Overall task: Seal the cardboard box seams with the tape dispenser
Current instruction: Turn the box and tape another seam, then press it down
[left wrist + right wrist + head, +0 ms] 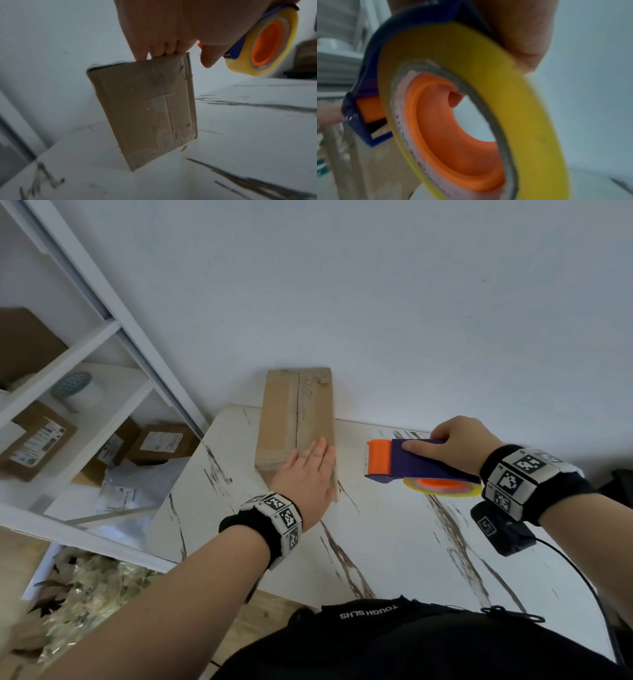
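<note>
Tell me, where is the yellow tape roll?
In the head view, the yellow tape roll sits under the blue-and-orange dispenser in the right hand, right of the cardboard box.

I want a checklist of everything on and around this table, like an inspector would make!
Surface: white table with dark marble streaks.
Job's things: brown cardboard box stands on the table against the wall, its top middle seam not taped; blue and orange tape dispenser with a yellow tape roll is held off to the box's right, not touching it.
Clutter: nothing seen on the table.
Grippers: left hand lies flat on the box's near end; right hand grips the dispenser.
Cables: black cable runs from the right wrist's camera.
Surroundings: white wall; white shelves at left with labelled parcels.
</note>
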